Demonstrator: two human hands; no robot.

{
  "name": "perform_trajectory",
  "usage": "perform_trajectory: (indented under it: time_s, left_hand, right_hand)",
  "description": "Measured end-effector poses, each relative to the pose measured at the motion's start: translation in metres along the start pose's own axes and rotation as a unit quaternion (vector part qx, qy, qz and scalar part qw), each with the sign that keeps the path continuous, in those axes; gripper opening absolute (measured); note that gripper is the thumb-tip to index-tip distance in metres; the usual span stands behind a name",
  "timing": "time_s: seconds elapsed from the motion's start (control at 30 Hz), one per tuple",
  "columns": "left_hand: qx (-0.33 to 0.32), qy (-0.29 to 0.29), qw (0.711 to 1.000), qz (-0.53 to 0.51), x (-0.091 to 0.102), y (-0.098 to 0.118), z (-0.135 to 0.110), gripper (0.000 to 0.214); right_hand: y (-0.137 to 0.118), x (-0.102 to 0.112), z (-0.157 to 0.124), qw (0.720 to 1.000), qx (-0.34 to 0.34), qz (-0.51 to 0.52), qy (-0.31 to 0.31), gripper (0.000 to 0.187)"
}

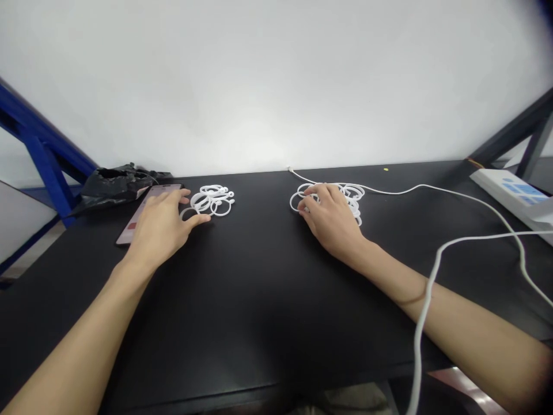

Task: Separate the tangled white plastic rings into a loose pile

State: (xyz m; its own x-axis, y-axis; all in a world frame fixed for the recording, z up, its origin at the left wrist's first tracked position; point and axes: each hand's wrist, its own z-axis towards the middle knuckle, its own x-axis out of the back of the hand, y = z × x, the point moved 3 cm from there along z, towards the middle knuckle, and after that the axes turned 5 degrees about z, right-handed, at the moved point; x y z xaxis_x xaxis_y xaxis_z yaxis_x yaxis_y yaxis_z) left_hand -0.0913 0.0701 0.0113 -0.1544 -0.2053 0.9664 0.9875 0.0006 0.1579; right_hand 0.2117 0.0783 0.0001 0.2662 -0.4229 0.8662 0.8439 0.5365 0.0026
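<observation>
A small heap of white plastic rings (pixel 208 197), some with little knobs on the ends like shower curtain rings, lies on the black tabletop (pixel 254 276) left of centre. My left hand (pixel 162 222) is open beside that heap, thumb and fingers spread toward it; the palm passes over part of a phone (pixel 128 230). Right of centre is a second heap of white rings (pixel 355 196). My right hand (pixel 328 216) rests on it with curled fingers, thumb and fingertips closed at a ring on its left side. The hand hides much of this heap.
A white cable (pixel 419 186) runs from the table's back edge to the right; another cable (pixel 436 259) hangs across my right forearm. A crumpled black plastic bag (pixel 114 185) lies back left. A white box with blue patches (pixel 510 190) stands far right. Blue frame bars (pixel 45 158) rise at left.
</observation>
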Motion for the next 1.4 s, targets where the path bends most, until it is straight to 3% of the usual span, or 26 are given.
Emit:
perform_trajectory:
  time_s: [0.13,0.27,0.4,0.53,0.77,1.17,1.4]
  left_hand:
    - [-0.023,0.062,0.997,0.030,0.006,0.007,-0.001,0.060]
    - [-0.089,0.146,0.985,-0.016,0.011,0.038,-0.014,0.046]
    - [-0.255,0.122,0.957,-0.058,0.002,0.080,-0.031,0.059]
    - [-0.332,0.115,0.935,-0.046,-0.009,0.100,-0.038,0.041]
    - [-0.300,0.081,0.946,-0.089,-0.011,0.100,-0.037,0.035]
    - [-0.284,0.043,0.952,-0.106,-0.010,0.105,-0.039,0.026]
    - [-0.267,0.025,0.957,-0.107,-0.008,0.099,-0.035,0.028]
  right_hand:
    - [-0.003,0.005,0.001,0.999,0.002,0.031,0.037,0.018]
    - [-0.012,0.009,0.000,0.994,0.051,0.095,0.031,0.018]
    - [-0.025,0.014,-0.002,0.982,0.127,0.134,-0.043,0.020]
    - [-0.032,0.017,-0.004,0.963,0.166,0.208,-0.041,0.017]
    - [-0.030,0.015,-0.009,0.933,0.093,0.348,-0.023,0.022]
    - [-0.031,0.017,-0.010,0.926,0.111,0.361,-0.023,0.010]
    - [-0.029,0.015,-0.010,0.934,0.064,0.349,-0.033,0.022]
